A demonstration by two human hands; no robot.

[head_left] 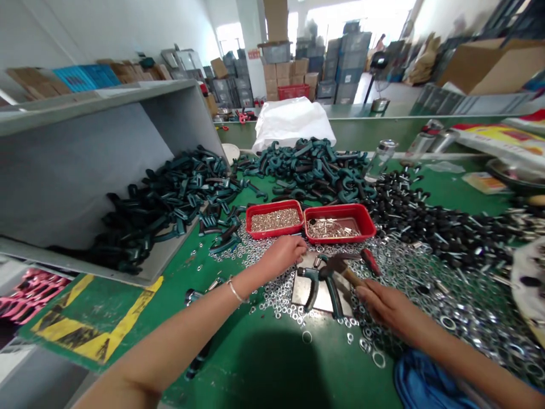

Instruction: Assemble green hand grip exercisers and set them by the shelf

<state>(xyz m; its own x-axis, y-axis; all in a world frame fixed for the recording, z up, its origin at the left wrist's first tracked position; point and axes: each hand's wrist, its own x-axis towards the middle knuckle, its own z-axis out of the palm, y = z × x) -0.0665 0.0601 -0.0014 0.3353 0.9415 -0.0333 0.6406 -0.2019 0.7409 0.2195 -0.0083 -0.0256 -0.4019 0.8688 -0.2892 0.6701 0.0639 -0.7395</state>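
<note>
We're in a factory-type workshop, prob. a small assembly line w/ bulk parts. A long green-topped bench point(251, 363) runs under our hands. Loose steel washers point(451, 301) are heaped by the right hand point(383, 307), & red trays point(275, 218) of small metal parts sit just past the left hand point(281, 255). A grey metal bin point(97, 176) of dark-green parts is left of both hands. Far beyond them: stacked plastic crates point(351, 62) & cardboard cartons point(276, 74), warehouse-style.
</note>
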